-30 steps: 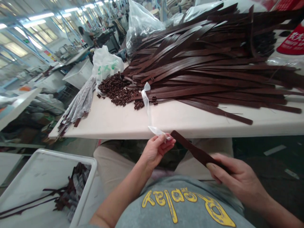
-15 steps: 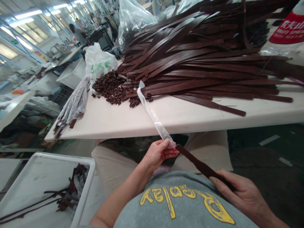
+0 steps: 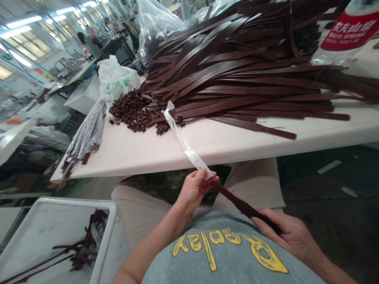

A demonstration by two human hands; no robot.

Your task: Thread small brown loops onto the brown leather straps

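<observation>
My left hand [image 3: 195,187] pinches the near end of a narrow white plastic sleeve [image 3: 189,152], whose far end lies by the small brown loops on the table. In my right hand [image 3: 281,228] is a dark brown strap [image 3: 233,199], gripped between thumb and fingers. The strap's rounded tip is at the sleeve's end, close to my left fingertips; whether it has entered the sleeve I cannot tell. A large pile of brown straps [image 3: 237,86] covers the table beyond, with a heap of small brown loops [image 3: 133,112] at its left.
The white table [image 3: 142,154] has wrapped straps [image 3: 84,134] at its left end. A white bag [image 3: 115,79], a clear bag [image 3: 156,27] and a bottle [image 3: 349,33] stand behind. A white bin [image 3: 111,228] holding straps sits lower left. A person is in the far background.
The view has shifted, so the table things appear farther left. Both hands keep their hold, and the strap's tip stays close to the sleeve's end.
</observation>
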